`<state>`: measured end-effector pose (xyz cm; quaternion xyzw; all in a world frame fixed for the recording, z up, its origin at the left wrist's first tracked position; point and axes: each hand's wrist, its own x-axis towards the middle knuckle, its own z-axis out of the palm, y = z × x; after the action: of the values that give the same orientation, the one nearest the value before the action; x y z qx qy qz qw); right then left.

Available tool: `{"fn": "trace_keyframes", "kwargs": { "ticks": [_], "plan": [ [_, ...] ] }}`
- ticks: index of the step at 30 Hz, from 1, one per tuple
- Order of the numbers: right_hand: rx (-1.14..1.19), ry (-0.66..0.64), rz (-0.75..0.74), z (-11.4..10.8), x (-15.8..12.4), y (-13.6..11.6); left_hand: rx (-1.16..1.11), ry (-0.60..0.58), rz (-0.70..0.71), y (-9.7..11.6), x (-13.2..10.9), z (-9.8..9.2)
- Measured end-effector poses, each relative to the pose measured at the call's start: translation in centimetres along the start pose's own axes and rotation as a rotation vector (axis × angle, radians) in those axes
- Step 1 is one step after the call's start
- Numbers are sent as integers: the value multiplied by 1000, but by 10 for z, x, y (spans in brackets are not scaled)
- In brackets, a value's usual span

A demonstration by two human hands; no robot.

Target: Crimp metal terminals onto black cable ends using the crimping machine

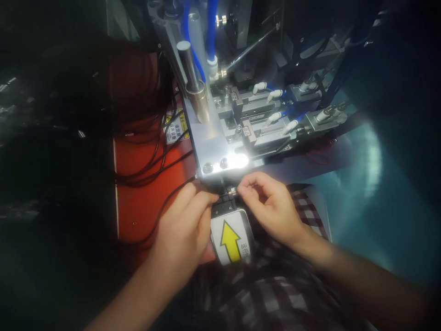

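Note:
Both my hands meet at a small dark fixture (pixel 225 202) below the front edge of a bright metal plate (pixel 213 142). My left hand (pixel 188 216) is closed at the fixture's left side, its fingertips pressed together; what they grip is too small to make out. On the other side my right hand (pixel 272 202) pinches with thumb and forefinger. Right at those fingertips sits a tiny shiny part (pixel 232 191), whose kind I cannot tell. Just under the fixture is a white label with a yellow arrow (pixel 230 241).
A metal guide post (pixel 196 92) rises from the plate. Pneumatic cylinders (pixel 268 133) with white elbow fittings and blue air hoses (pixel 212 32) stand behind and to the right. Black cables (pixel 151 170) cross the orange machine base (pixel 138 207) at left. Checked cloth (pixel 268 294) lies below.

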<state>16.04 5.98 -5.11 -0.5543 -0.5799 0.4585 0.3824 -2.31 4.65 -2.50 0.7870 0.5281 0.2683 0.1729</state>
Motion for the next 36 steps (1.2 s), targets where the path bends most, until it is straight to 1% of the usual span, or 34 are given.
{"fn": "trace_keyframes", "kwargs": {
  "ticks": [3, 6, 14, 24, 27, 32, 34, 36],
  "plan": [
    [127, -51, 120, 0, 0, 1, 13, 0, 3, 0, 1, 0],
    [196, -73, 183, -1, 0, 0, 22, 5, 6, 0, 1, 1],
    [207, -75, 200, -2, 2, -1, 11, -1, -13, 0, 0, 0],
    [189, -67, 237, 0, 1, -3, 7, 0, 3, 0, 0, 0],
    [183, -65, 276, -1, 3, -7, 7, 2, 8, 0, 1, -1],
    [245, -126, 389, -5, 6, -12, 10, 1, 9, 0, 1, -1],
    [256, -120, 382, -6, 6, -12, 11, -1, 9, 0, 1, -1],
    [234, -81, 353, -7, 5, -11, 10, 1, 11, 0, 0, -2]
  ]
}}
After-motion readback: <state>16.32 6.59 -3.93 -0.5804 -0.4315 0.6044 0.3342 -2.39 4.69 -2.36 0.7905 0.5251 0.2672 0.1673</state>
